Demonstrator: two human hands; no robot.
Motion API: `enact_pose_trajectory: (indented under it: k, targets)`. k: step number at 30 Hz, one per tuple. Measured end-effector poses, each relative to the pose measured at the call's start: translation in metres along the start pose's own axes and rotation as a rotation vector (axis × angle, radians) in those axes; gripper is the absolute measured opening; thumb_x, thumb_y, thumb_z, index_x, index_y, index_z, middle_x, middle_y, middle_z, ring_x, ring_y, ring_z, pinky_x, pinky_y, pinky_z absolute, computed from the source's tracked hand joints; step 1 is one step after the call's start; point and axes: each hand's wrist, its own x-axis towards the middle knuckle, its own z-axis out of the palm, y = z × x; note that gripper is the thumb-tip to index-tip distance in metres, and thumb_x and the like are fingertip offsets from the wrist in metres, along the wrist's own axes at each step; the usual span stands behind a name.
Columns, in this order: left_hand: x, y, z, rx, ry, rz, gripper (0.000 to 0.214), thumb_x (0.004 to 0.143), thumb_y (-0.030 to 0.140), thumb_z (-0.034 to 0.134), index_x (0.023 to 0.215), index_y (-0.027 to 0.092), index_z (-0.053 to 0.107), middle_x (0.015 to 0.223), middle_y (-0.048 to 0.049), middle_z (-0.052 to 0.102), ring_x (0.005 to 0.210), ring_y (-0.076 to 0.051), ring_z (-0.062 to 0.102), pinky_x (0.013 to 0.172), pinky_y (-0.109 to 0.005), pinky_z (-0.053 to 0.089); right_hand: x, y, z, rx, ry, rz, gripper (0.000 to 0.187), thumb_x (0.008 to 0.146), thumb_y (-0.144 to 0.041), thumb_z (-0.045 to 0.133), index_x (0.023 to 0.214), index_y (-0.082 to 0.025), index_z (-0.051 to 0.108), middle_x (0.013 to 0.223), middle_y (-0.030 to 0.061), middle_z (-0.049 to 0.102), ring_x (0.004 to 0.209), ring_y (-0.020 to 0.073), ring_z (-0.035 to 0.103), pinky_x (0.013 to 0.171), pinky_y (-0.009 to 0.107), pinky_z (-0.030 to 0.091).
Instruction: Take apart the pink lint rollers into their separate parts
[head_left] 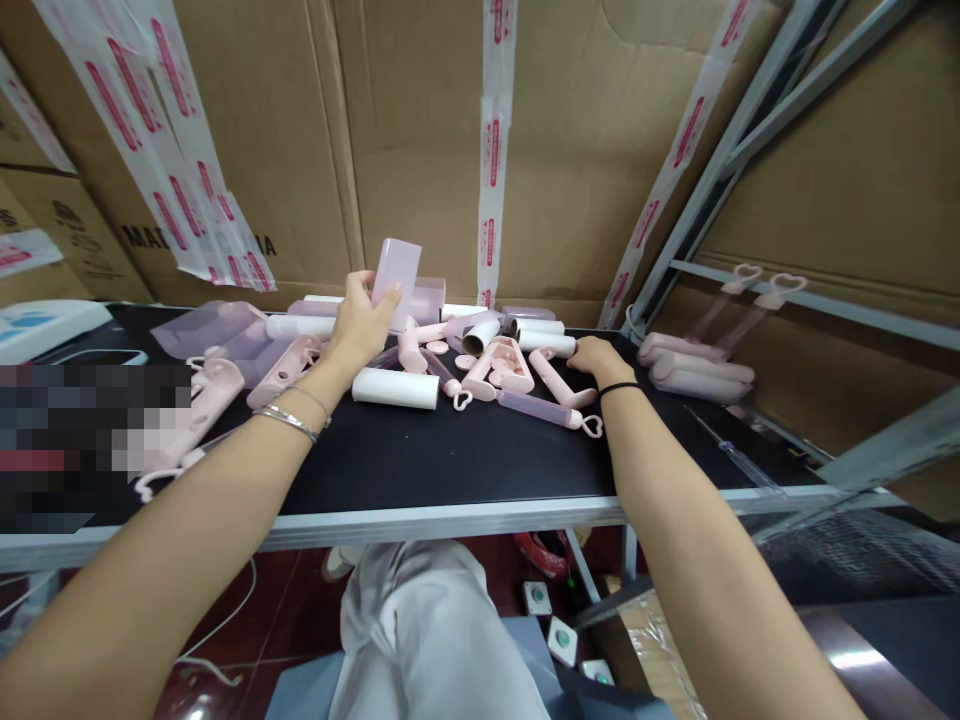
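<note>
My left hand (365,318) is closed round a translucent lilac plastic cover (400,275), held upright above the heap of parts. My right hand (598,362) is low over the table, its fingers curled at the right end of a white paper roll (546,343); the fingertips are partly hidden. Between the hands lie a pink plastic housing (517,362), a pink curved handle piece (559,380) and a lilac stick with a heart-shaped loop (544,408). Another white roll (396,389) lies just right of my left wrist.
Several lilac covers (217,330) and pink housings (202,405) lie at the left. At the right are pink rollers (701,375) with heart loops and a screwdriver (739,450). Cardboard (420,130) stands behind the black tabletop (450,465); a metal frame (705,180) borders the right.
</note>
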Motion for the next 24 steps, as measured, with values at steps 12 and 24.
enact_pose_trajectory:
  k: [12,24]
  targets:
    - [-0.001,0.004,-0.002,0.021,-0.008,-0.016,0.053,0.085,0.048,0.053,0.124,0.013,0.048,0.111,-0.0157,0.064,0.103,-0.029,0.063,0.095,-0.044,0.046,-0.007,0.001,-0.015,0.222,0.261,0.130,0.042,0.073,-0.010,0.061,0.115,-0.012,0.064,0.116,0.0158,0.067,0.109,0.0253,0.063,0.089,0.031,0.050]
    - [0.001,0.001,-0.001,0.020,-0.029,-0.015,0.054,0.084,0.049,0.053,0.124,0.014,0.047,0.114,-0.0160,0.064,0.106,-0.030,0.062,0.095,-0.046,0.046,-0.005,0.002,-0.016,0.382,0.369,0.126,0.034,0.069,-0.007,0.059,0.098,-0.016,0.074,0.103,0.0131,0.072,0.099,0.0244,0.066,0.088,0.033,0.050]
